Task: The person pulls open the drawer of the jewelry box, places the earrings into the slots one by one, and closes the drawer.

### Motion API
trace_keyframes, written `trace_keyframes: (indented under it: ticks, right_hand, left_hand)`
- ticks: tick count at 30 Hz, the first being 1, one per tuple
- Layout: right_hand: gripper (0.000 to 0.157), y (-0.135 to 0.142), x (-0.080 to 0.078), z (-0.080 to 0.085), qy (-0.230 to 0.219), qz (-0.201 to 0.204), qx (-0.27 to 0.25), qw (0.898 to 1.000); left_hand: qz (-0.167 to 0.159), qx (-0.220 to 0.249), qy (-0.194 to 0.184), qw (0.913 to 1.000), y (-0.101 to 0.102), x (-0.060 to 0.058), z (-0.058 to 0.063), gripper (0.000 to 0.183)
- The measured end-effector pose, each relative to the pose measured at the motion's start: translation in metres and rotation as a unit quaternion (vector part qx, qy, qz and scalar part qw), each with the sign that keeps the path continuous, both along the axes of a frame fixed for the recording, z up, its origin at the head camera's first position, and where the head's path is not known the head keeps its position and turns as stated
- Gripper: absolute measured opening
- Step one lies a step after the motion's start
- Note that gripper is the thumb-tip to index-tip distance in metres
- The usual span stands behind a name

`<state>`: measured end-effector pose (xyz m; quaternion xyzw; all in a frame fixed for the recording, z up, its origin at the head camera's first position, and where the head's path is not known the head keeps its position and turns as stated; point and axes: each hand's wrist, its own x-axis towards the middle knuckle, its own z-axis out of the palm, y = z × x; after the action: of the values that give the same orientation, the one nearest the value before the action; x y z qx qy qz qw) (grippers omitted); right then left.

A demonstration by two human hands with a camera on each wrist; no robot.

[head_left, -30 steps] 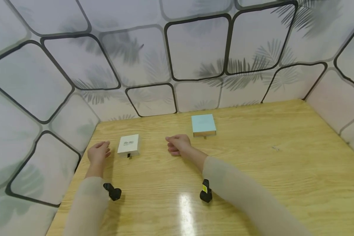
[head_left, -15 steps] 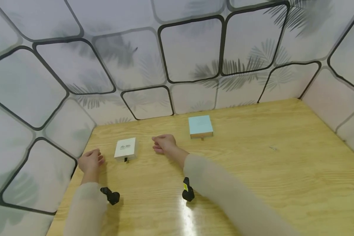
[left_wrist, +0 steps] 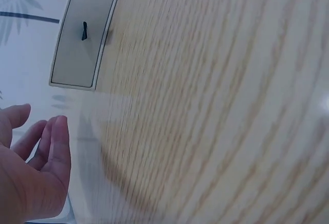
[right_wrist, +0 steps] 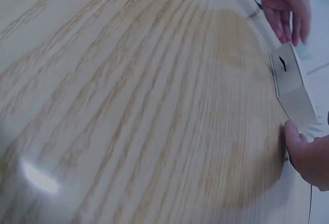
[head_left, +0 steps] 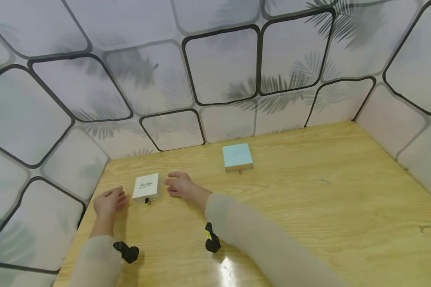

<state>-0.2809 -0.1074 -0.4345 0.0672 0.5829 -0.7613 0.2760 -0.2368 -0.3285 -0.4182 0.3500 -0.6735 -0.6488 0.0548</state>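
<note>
A small white box [head_left: 146, 186] with dark lettering on its lid and a black pull tab on its front lies on the wooden table [head_left: 273, 223]. Just left of it is my left hand [head_left: 109, 200], fingers loosely bent, with a gap to the box in the left wrist view, where the box front [left_wrist: 82, 54] shows. On the box's other side, my right hand [head_left: 178, 185] hovers close with its fingers parted and nothing held. Both hands [right_wrist: 285, 8] flank the box in the right wrist view; whether the right fingertips touch it I cannot tell.
A light blue box [head_left: 237, 156] with a tan front lies further back, to the right of the white box. A patterned fabric wall [head_left: 222, 63] borders the table at the back and on both sides. Black cameras [head_left: 212, 238] sit on both wrists.
My right hand has travelled left from near the blue box to the white box's right side, its fingers spreading. My left hand stays left of the white box. The head view has shifted slightly.
</note>
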Motion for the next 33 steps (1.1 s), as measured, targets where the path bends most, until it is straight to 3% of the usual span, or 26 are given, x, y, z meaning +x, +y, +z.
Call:
trace_keyframes:
  ticks: [5,11,15,18,24,33]
  right_hand:
    - [0.049,-0.022,0.009,-0.004,0.000,0.007,-0.024,1.000]
    - [0.052,-0.034,0.014,-0.002,-0.001,-0.010,-0.013,1.000]
    - [0.055,-0.032,0.016,0.002,0.007,-0.006,-0.011,1.000]
    - [0.056,-0.029,0.016,0.004,0.021,-0.012,-0.002,1.000]
    - [0.058,-0.032,0.017,0.006,0.061,0.007,0.074,0.995]
    - [0.055,-0.032,0.023,0.007,0.091,0.031,0.114,0.989]
  left_hand:
    - [-0.034,0.007,-0.006,0.9994,0.000,0.007,0.005,0.031]
    - [-0.145,0.004,-0.021,0.9891,0.006,0.010,0.006,0.060]
    - [-0.184,-0.022,-0.017,0.9826,0.012,0.009,0.002,0.064]
    - [-0.188,-0.029,-0.009,0.9817,0.016,0.006,0.000,0.061]
    - [-0.194,-0.052,-0.009,0.9796,0.019,0.002,0.000,0.055]
    - [-0.191,-0.048,0.009,0.9804,0.020,0.007,-0.006,0.052]
